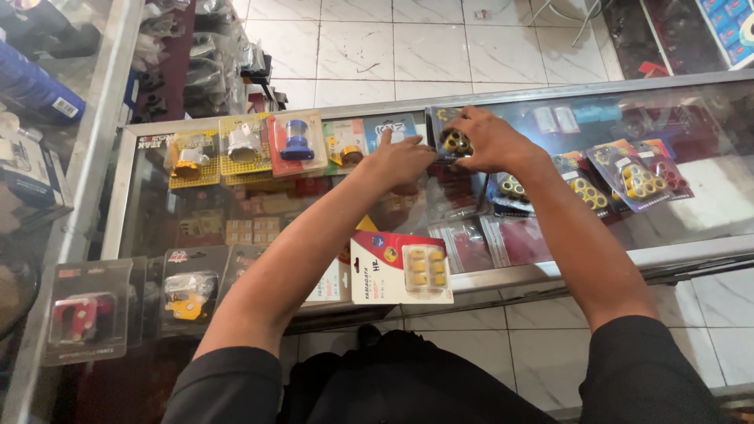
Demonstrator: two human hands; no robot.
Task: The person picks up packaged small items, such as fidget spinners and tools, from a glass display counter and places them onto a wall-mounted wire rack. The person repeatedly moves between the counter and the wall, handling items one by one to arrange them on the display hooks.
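Gripping a clear pack of yellow rollers [455, 142] at the glass counter's [707, 212] far edge: your right hand [495, 141] pinches it, left hand [402, 161] touches it, fingers loosely curled.

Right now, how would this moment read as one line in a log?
left hand: touching glass counter | right hand: holding roller packet | nearby: carded roller pack

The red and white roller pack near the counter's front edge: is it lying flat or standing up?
Lying flat: the red and white roller pack rests face up on the glass counter.
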